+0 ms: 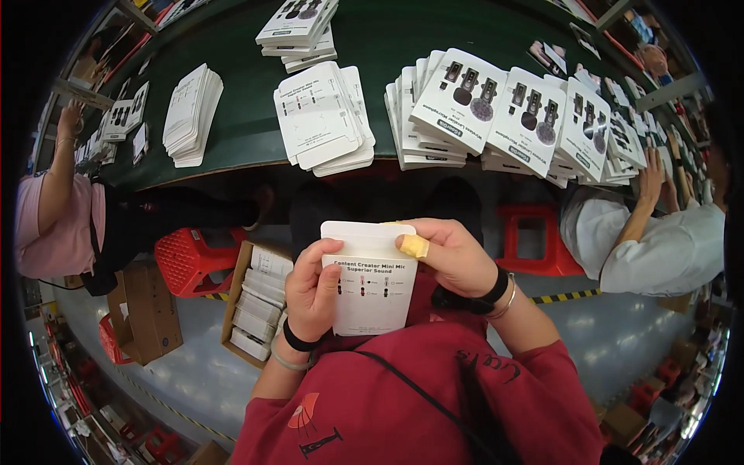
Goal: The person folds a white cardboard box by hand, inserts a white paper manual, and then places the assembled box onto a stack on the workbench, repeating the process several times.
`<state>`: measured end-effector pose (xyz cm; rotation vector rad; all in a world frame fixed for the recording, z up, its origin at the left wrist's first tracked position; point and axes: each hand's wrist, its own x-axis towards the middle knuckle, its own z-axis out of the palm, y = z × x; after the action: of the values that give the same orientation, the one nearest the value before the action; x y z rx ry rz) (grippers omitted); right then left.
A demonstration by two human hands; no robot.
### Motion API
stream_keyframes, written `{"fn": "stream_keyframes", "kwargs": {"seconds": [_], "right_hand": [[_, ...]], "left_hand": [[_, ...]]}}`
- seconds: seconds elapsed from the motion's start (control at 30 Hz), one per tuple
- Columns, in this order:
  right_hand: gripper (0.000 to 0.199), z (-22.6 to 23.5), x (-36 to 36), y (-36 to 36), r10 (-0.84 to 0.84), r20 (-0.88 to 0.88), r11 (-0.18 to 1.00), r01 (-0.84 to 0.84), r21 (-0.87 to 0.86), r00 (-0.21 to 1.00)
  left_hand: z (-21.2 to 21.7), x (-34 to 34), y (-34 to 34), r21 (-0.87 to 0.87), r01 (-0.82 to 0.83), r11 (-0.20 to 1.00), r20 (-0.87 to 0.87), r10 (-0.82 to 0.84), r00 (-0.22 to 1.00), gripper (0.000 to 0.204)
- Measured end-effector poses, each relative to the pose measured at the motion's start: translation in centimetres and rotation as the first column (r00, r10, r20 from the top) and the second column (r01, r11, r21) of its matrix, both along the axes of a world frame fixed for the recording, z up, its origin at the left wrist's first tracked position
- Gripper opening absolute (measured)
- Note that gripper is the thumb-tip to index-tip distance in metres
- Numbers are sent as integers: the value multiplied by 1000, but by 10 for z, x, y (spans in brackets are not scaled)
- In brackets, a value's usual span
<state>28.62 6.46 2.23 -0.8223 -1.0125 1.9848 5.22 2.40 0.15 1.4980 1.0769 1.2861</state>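
Note:
Over my lap, my two hands hold a flat white printed cardboard box, its printed panel facing up. My left hand grips the left edge, thumb bent over the front. My right hand pinches the upper right corner, with yellow tape around the thumb. A pale flap stands out along the top edge between both hands. The fingers behind the box are hidden. Beyond it, on the green table, lies a pile of similar white boxes, nearest to my hands.
More box stacks stand left and right on the table. A carton of white boxes sits on the floor at my left. Red stools flank me. People work on both sides, one in pink, one in white.

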Motion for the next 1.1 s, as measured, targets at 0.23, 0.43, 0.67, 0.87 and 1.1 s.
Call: {"fn": "stream_keyframes", "kwargs": {"seconds": [0.23,0.43,0.67,0.87,1.1], "right_hand": [[32,22,1,11,-17,369,899,-148,413,929],[34,29,5,16,-121,479,545,-345,764,869],[31,26,-4,10,-27,494,756,-305,579,869],[25,28,-11,9,55,512,855,-305,419,857],[24,17,-16,19,142,409,951,-239,197,901]], "left_hand": [[-1,7,-5,-88,9,996,46,-5,999,21],[-4,17,-5,-142,-42,989,317,85,944,28],[22,-10,8,-156,73,985,-130,-93,987,36],[42,-33,35,-546,293,785,-29,-367,930,21],[22,-26,62,-464,429,775,169,-398,902,10]]}}
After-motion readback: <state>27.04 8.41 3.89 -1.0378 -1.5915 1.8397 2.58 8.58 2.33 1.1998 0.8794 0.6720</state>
